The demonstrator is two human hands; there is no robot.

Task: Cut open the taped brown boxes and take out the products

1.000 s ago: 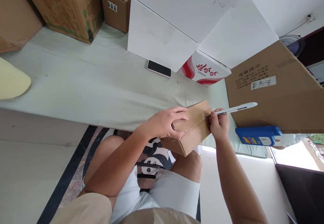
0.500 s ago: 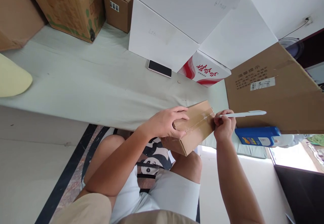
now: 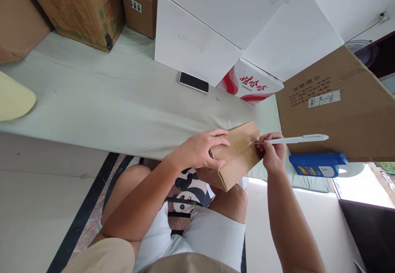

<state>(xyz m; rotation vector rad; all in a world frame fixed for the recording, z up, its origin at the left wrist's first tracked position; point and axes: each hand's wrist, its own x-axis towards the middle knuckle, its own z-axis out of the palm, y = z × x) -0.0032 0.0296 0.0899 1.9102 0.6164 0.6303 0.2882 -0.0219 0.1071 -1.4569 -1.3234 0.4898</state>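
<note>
A small brown cardboard box (image 3: 239,141) is tilted over my lap, with a strip of clear tape along its seam. My left hand (image 3: 208,149) grips its near left end, fingers over the top and thumb on the near side. At the opposite end, my right hand (image 3: 273,149) is closed around a slim white utility knife (image 3: 304,139). The knife's thin tip meets the taped seam, while its handle points away to the right. My right fingers lie against the box edge and partly hide the knife.
A black-screened phone (image 3: 194,82) lies on the pale green cloth surface (image 3: 108,96). White boxes (image 3: 197,42), a red-and-white carton (image 3: 251,84) and a large cardboard box (image 3: 336,112) stand behind. A blue bottle (image 3: 317,164) is right of my right hand.
My right hand has shifted its fingers slightly leftward onto the box's end, and the knife tip sits farther left along the seam. My left hand keeps its hold; the view has moved slightly.
</note>
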